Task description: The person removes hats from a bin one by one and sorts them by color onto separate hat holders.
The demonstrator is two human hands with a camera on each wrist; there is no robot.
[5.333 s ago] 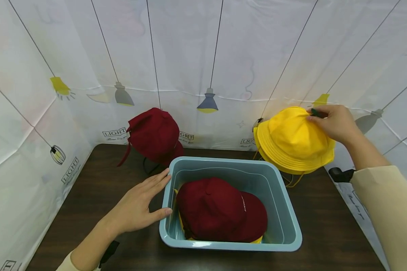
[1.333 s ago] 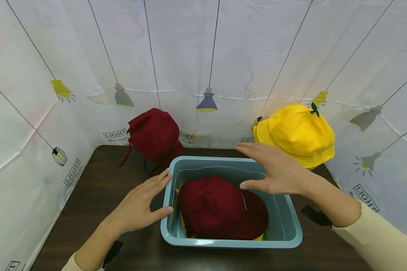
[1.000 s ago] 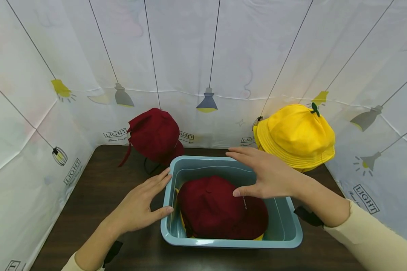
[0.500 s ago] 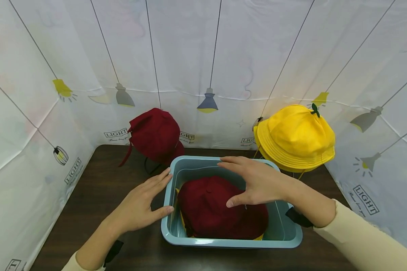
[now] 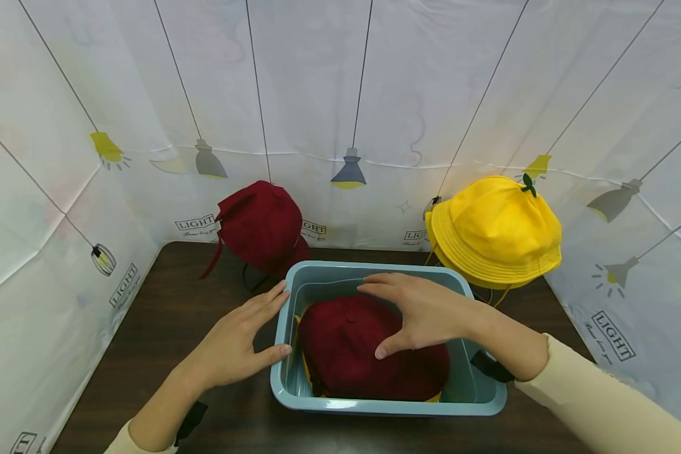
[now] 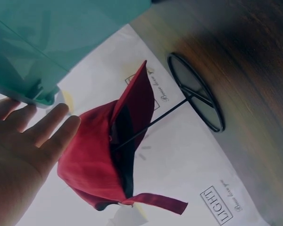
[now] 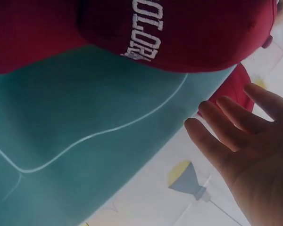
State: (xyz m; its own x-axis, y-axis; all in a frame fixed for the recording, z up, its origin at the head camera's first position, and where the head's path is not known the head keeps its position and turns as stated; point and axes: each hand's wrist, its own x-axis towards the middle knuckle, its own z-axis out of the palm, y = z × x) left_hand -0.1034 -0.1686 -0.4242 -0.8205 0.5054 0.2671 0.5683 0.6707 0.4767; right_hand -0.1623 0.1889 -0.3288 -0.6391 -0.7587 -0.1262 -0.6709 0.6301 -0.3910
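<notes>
A dark red baseball cap [image 5: 349, 353] lies in a blue plastic bin [image 5: 386, 408], with a yellow edge of something showing beneath it. Over the cap hovers my right hand [image 5: 422, 312], thumb and fingers apart; the right wrist view shows its fingers [image 7: 217, 146] clear of the cap's lettered front [image 7: 148, 30]. My left hand [image 5: 232, 347] rests with its fingers straight against the bin's left rim. Behind that hand, a second red cap [image 5: 258, 224] sits on a black wire stand [image 6: 198, 94]. At back right is a yellow bucket hat [image 5: 494, 227] with a green sprout on top.
The dark brown tabletop [image 5: 164, 315] extends around the bin. A white curtain [image 5: 306, 82] printed with hanging lamps closes off the back and sides. Yellow cords [image 5: 502, 296] dangle below the bucket hat.
My right hand has let go of the yellow bucket hat's sprout and come left and down over the cap in the bin. My left hand stays at the bin's rim.
</notes>
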